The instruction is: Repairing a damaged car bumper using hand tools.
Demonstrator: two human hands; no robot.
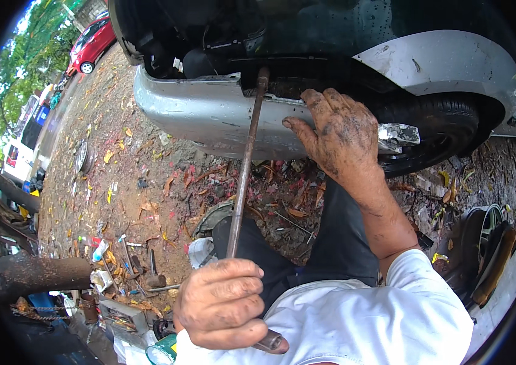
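My left hand (224,304), smudged with grime, is closed round the near end of a long metal bar (246,158). The bar slants away from me, and its thicker far end sits in the gap above a silver car bumper (209,106). Whatever that end touches is in shadow. Further right, my right hand (343,134) is dirty too and grips the bumper's upper edge, fingers curled over it and thumb on its face. Dark green bodywork (343,24) rises above the gap.
A black tyre (434,125) stands to the right under a silver wheel arch (453,58). Leaves and litter cover the muddy ground (142,182). A hammer (154,274) lies at the left near a tree trunk (45,274). A red car (92,44) is parked far left.
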